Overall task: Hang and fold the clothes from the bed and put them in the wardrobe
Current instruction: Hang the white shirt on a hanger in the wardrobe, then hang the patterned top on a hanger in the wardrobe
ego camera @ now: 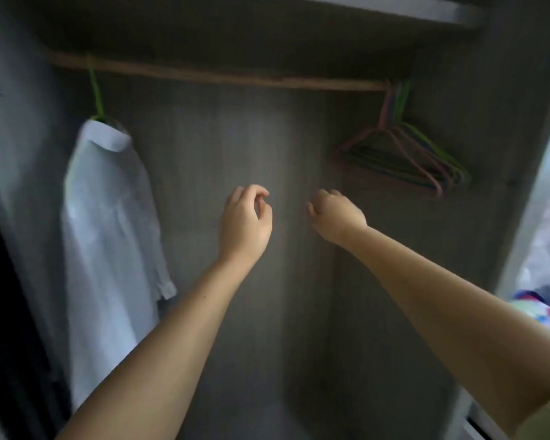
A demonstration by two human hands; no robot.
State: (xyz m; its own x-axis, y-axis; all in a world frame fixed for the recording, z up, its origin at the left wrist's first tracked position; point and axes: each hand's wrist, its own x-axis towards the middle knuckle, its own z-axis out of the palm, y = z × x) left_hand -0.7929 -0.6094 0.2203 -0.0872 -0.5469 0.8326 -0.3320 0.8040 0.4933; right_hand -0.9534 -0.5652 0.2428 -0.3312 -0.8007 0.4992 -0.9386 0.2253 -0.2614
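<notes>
Open rail (223,77) between shirt (108,223) and hangers (404,157)

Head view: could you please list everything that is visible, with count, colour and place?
wardrobe: one, grey wood grain, open, fills the view
rail: one, brown wood, across the top
shirt: one, white, hanging at the rail's left end
shirt hanger: one, green, hook on the rail
empty hangers: a bunch, pink, green and blue, at the rail's right end
patterned cloth: multicoloured, at the right edge outside the wardrobe
left hand: loosely curled, holding nothing, centre
right hand: loosely curled, holding nothing, beside it
</notes>
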